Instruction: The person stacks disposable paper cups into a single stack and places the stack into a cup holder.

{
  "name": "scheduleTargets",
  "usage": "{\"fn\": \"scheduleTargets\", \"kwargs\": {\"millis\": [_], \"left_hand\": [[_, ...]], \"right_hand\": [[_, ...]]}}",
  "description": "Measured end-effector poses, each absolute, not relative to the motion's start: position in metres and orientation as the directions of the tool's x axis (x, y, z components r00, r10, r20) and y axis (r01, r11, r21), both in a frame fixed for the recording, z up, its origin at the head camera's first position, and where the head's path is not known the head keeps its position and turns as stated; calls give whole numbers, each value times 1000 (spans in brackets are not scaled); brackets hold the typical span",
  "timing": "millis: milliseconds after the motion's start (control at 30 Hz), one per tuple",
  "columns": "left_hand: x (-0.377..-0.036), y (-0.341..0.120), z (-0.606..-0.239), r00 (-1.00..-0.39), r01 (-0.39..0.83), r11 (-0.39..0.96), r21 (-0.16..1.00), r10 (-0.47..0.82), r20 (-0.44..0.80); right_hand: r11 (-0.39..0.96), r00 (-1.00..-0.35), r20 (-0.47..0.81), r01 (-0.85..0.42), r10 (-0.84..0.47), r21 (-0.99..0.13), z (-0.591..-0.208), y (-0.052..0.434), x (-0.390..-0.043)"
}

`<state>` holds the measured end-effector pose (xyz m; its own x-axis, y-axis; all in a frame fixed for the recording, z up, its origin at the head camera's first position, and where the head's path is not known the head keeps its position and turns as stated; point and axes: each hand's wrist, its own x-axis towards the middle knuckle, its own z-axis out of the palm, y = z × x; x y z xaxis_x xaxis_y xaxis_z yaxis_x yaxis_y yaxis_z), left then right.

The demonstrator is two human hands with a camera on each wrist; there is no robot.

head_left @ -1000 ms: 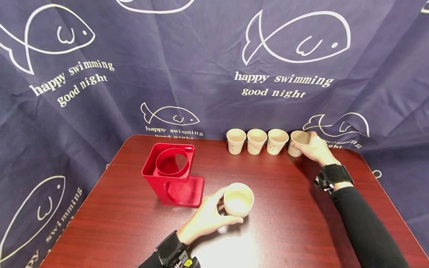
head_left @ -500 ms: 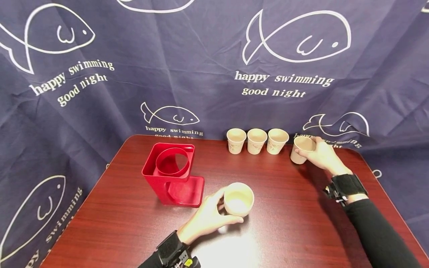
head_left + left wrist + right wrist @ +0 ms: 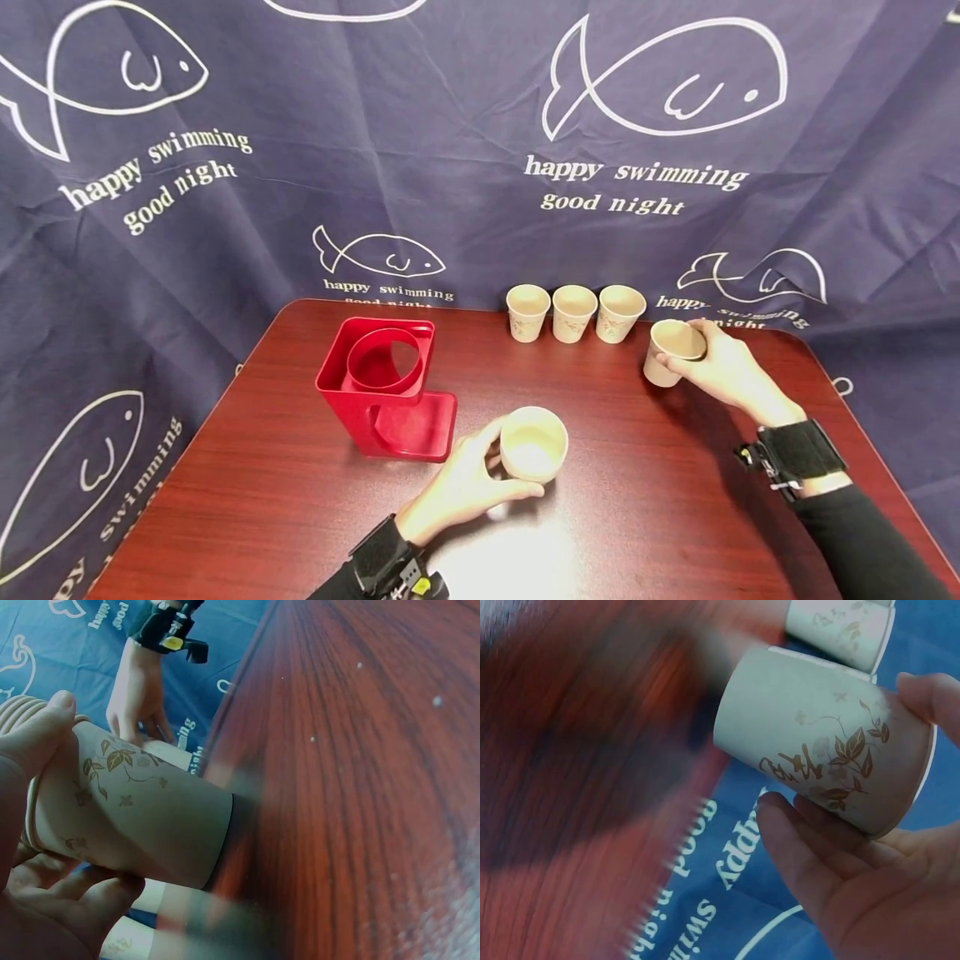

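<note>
My left hand (image 3: 468, 483) grips a stack of cream paper cups (image 3: 533, 445) with a leaf print, standing on the dark red table (image 3: 300, 517) near its front middle. In the left wrist view the stack (image 3: 127, 817) lies between thumb and fingers. My right hand (image 3: 720, 367) holds a single paper cup (image 3: 670, 352), tilted and lifted off the table at the back right; the right wrist view shows that cup (image 3: 825, 757) pinched between thumb and fingers. A red cup dispenser (image 3: 384, 387) stands left of the stack.
Three more paper cups (image 3: 573, 312) stand in a row at the table's back edge. A dark blue cloth (image 3: 420, 158) with fish prints hangs behind and around the table.
My right hand has lifted the rightmost cup from the row and drawn it towards me and slightly down. The left hand and its stack have not moved.
</note>
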<state>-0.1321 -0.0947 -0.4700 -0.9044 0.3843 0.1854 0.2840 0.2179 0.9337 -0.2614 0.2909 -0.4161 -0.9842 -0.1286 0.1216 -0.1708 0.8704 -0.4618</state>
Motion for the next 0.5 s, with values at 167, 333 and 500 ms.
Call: {"fn": "scheduleTargets", "kwargs": {"millis": [167, 333, 500], "left_hand": [[-132, -94, -470, -904, 274, 197, 941, 387, 182], [-131, -94, -470, -907, 268, 196, 943, 381, 179], [-131, -94, -470, -905, 234, 147, 961, 395, 160]], "right_hand": [[866, -976, 166, -202, -140, -458, -411, 287, -251], [861, -971, 184, -221, -152, -458, -406, 284, -240], [855, -966, 200, -241, -165, -459, -400, 280, -229]]}}
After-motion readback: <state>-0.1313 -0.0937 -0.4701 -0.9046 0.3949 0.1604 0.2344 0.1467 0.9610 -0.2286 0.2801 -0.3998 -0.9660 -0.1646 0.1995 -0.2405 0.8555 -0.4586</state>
